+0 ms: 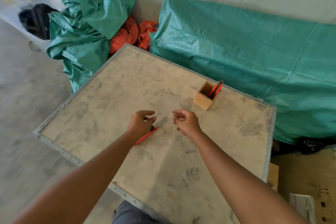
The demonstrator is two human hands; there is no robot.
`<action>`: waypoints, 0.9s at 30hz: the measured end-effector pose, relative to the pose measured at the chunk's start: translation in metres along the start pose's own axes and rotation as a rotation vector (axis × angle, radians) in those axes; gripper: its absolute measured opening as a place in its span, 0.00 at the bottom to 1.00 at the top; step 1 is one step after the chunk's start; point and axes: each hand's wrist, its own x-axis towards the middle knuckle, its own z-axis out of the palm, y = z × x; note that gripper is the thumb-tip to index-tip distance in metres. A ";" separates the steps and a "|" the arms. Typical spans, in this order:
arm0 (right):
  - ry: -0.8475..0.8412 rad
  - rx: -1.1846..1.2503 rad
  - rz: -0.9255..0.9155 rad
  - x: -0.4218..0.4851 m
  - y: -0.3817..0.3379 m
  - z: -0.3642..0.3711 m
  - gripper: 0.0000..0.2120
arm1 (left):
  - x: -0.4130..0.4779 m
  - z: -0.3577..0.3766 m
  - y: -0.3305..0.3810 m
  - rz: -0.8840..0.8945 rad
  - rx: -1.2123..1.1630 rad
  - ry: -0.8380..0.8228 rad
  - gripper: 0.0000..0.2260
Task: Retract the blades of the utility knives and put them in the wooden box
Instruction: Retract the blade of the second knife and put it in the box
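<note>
A red utility knife (148,134) lies on the table (109,96) with its grey blade out, pointing up and right. My left hand (141,122) hovers right over its middle, fingers apart, holding nothing. My right hand (185,121) hangs just right of the blade tip, fingers loosely curled and empty. A small wooden box (204,101) stands upright at the far right of the table. Red utility knives (216,87) stick out of the box, leaning against its far corner.
The dusty tabletop has a metal rim (60,149). Green tarpaulin (236,51) covers a long shape beyond the far edge. More crumpled green tarp (85,29) and orange cloth (131,32) lie at the back left. Cardboard (309,178) sits at the right.
</note>
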 end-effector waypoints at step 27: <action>0.032 0.100 0.172 -0.016 0.029 0.107 0.10 | -0.057 0.005 -0.091 0.134 0.265 -0.048 0.11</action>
